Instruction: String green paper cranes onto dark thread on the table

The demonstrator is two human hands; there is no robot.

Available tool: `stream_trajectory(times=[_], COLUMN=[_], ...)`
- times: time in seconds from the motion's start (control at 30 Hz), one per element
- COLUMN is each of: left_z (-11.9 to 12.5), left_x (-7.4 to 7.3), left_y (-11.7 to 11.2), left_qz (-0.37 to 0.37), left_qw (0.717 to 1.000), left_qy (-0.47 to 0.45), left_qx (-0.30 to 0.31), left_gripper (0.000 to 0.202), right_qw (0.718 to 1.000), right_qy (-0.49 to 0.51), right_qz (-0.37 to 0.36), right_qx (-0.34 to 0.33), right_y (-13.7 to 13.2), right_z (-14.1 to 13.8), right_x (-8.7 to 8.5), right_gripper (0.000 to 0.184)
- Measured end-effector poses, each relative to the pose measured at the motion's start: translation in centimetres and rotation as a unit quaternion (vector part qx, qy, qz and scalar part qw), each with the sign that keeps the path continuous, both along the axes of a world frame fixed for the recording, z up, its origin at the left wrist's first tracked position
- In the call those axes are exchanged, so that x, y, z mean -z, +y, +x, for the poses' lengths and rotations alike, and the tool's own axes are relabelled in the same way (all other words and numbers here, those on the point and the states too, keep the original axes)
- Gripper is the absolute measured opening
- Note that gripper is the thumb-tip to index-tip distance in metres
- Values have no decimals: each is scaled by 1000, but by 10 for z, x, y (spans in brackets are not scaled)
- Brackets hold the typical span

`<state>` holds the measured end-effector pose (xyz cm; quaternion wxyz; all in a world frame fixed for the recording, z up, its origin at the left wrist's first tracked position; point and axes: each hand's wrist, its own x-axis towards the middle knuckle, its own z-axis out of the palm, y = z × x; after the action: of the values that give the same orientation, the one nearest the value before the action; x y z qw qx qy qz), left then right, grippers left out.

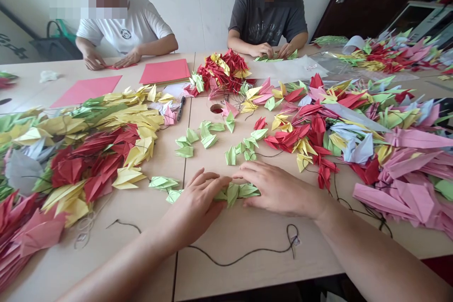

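Green paper cranes [238, 193] under 2 hands

L hand [193, 207] is on the left end of the little green row, w/ its fingers [215, 180] bent over the top. R hand [279, 188] is on the right end, fingertips [244, 174] on the paper. Can't tell if either hand is really squeezing or just resting, but neither is open wide. The green cranes sit on the tan table [247, 264], right in front of the person, between the hands.

Thin black string [240, 257] lies in a wiggly line just below the hands. More loose green cranes [201, 141] sit just past them. Big heaps of red, yellow & pink cranes are on the L side [95, 160] & the R side [399, 184]. Another red & yellow heap [222, 71] is at the far side, near a black marker pen [181, 107] & a stack of pink paper [164, 71].

Co-worker in a white tee [123, 28] has both hands on a bit of red paper [118, 67]. Co-worker in a grey tee [269, 21] has both hands at a green row of cranes [272, 58].
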<state>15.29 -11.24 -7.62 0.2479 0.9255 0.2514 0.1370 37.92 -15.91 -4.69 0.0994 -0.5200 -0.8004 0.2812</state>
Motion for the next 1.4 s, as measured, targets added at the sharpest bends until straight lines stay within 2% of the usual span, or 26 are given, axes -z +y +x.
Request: stream_trajectory(times=[0.13, 0.37, 0.6, 0.83, 1.0, 1.2, 1.4], left_z=[0, 4, 5, 5, 2, 0, 2], left_x=[1, -1, -4, -3, 0, -2, -4], left_y=[-1, -4, -7, -8, -6, -3, -4], left_qz=[-11, -10, 14, 53, 66, 65, 60], left_qw=[1000, 1000, 998, 998, 997, 997, 998], left_qy=[-6, -4, -1, -4, 9, 28, 28], left_qx=[-5, -28, -56, -15, -31, -31, -12], left_gripper=[38, 36, 29, 30, 36, 38, 22], right_qw=[999, 999, 998, 999, 999, 997, 998], right_qy=[-1, -12, -38, -29, -40, -52, -45], right_qz=[25, 36, 40, 15, -22, -52, -48], right_qx=[-23, -19, 37, 24, 19, 18, 13], right_y=[1, 4, 3, 3, 1, -1, 0], right_z=[-4, -10, -10, -8, 1, 3, 2], right_x=[5, 13, 12, 5, -2, -4, -5], right_gripper=[46, 26, 9, 22, 38, 38, 28])
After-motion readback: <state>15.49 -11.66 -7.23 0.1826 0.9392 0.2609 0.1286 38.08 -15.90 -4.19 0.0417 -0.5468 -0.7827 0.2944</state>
